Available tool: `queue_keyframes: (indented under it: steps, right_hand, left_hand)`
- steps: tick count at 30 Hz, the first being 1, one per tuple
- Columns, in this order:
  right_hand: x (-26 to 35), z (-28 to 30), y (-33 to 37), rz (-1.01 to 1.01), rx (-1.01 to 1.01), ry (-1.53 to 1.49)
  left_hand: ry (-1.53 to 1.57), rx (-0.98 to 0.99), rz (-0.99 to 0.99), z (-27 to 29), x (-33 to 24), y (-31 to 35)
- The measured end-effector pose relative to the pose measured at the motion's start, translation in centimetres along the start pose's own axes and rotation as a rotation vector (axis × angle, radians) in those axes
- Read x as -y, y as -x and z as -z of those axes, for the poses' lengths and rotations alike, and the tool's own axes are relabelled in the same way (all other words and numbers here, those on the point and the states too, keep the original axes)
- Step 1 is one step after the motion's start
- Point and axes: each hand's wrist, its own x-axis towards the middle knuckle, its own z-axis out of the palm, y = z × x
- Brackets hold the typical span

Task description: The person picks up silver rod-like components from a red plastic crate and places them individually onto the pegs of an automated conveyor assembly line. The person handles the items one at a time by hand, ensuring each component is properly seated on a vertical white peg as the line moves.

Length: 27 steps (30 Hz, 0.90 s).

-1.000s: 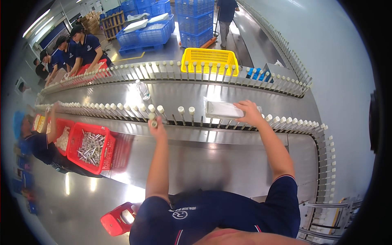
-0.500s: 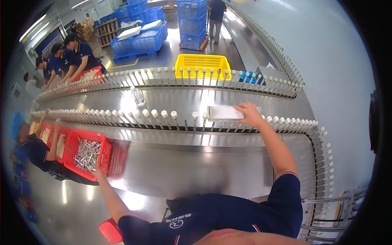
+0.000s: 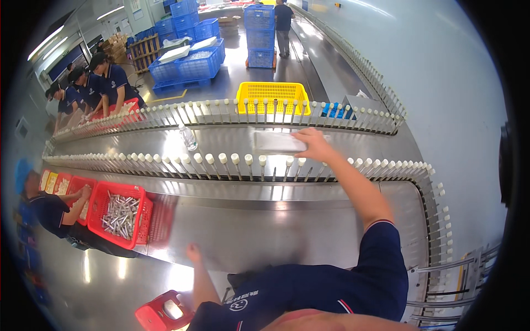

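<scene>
Head view: gripping the packet (image 3: 276,142) by one end with half-curled right hand (image 3: 313,143), just beyond the capped row (image 3: 235,158). Best held level, clear of the row! With left hand (image 3: 194,252), this side of the row: seemingly curled, too blurred to tell if holding anything.

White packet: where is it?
The white packet is near the head view's centre, its right end in the right hand, right of the clear bottle.
</scene>
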Motion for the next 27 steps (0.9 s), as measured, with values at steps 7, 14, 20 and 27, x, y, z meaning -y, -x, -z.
queue_keyframes:
  steps: [7,14,20,27]
  right_hand:
    - [0.4,-4.0,0.7,-0.010,0.230,0.014]
    - [2.7,-2.1,-0.5,-0.006,0.092,-0.015]
    - [0.6,-4.1,2.1,0.025,0.139,-0.047]
    - [3.1,-1.6,4.0,-0.051,0.039,-0.134]
  left_hand:
    - [-0.367,-0.161,0.324,-3.5,-1.7,16.8]
    - [-0.496,0.198,0.330,2.6,0.2,21.4]
    - [-0.238,0.180,0.711,1.4,-1.3,20.9]
    - [-0.071,0.449,0.616,0.2,0.0,19.2]
